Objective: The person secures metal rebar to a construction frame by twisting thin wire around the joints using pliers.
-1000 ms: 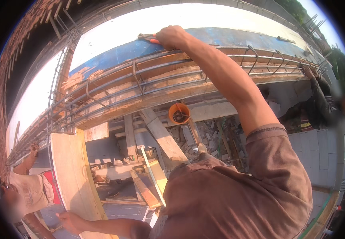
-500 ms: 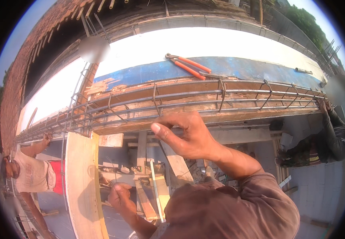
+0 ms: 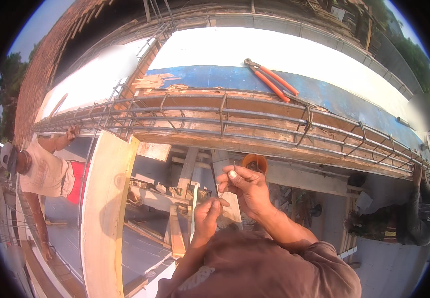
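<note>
In front of my chest, my two hands are close together, just short of the steel reinforcement cage (image 3: 264, 122). My right hand (image 3: 249, 192) is closed in a pinch, and the tip of a thin wire (image 3: 234, 163) pokes up above its fingers. Thumb against fingers, my left hand (image 3: 208, 216) is closed beside it, apparently on the same thin wire, mostly hidden. Beyond the cage, orange-handled pincers (image 3: 273, 83) lie on the blue strip of the board, touched by neither hand.
A timber beam (image 3: 108, 218) runs toward me on the left. An orange bucket (image 3: 255, 162) and scrap wood lie below. One person (image 3: 51, 169) at the left and another (image 3: 409, 208) at the right hold the cage's ends. Wood chips (image 3: 158, 81) lie on the board (image 3: 255, 44).
My right hand has come down and back from the cage, and my left hand has moved up and right to meet it. The view has shifted, and an orange bucket now shows.
</note>
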`<state>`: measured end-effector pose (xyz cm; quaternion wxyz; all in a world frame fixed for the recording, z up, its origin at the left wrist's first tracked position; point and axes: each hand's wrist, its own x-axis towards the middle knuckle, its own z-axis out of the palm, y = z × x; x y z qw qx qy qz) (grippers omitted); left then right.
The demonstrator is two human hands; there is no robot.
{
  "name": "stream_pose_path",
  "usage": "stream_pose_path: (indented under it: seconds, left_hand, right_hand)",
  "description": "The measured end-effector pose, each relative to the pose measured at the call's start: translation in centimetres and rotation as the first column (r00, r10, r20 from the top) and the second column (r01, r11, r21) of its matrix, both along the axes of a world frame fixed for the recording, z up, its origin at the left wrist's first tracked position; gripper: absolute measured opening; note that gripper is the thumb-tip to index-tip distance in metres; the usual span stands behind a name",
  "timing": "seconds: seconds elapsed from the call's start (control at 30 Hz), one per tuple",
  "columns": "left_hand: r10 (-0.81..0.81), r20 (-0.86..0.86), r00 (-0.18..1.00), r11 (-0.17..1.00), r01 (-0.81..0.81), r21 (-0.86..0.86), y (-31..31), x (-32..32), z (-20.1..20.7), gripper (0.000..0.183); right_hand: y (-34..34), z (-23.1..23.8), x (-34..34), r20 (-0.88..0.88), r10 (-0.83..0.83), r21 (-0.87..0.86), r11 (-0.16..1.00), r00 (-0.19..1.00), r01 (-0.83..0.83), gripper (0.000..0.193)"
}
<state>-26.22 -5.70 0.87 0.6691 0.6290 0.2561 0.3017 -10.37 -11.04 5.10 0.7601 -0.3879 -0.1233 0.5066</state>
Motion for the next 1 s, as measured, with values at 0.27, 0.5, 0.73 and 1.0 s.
stream_pose_path:
  seconds: [0.27,0.5,0.73,1.0]
  left_hand:
    - [0.409,-0.079,0.909,0.848,-0.346,0.401,-1.8,0.5,-1.7,0.020]
    - [0.563,-0.053,0.825,0.686,-0.431,0.586,-1.0,0.4,-0.3,0.026]
    - [0.008,0.135,0.991,1.000,-0.007,-0.003,-0.1,-1.3,-3.9,0.030]
    - [-0.397,-0.122,0.910,0.908,0.370,-0.195,1.8,-1.4,-3.3,0.043]
  right_hand:
    - [0.2,0.9,-1.0,0.171,-0.205,0.026,0.979,0.964,0.204,0.025]
    - [0.1,1.8,-2.6,0.460,-0.250,0.119,0.968,0.852,0.220,0.026]
    - [0.3,2.2,0.9,0.417,-0.291,0.179,0.955,0.861,0.236,0.025]
    - [-0.1,2.0,1.0,0.641,-0.315,0.239,0.949,0.700,0.208,0.026]
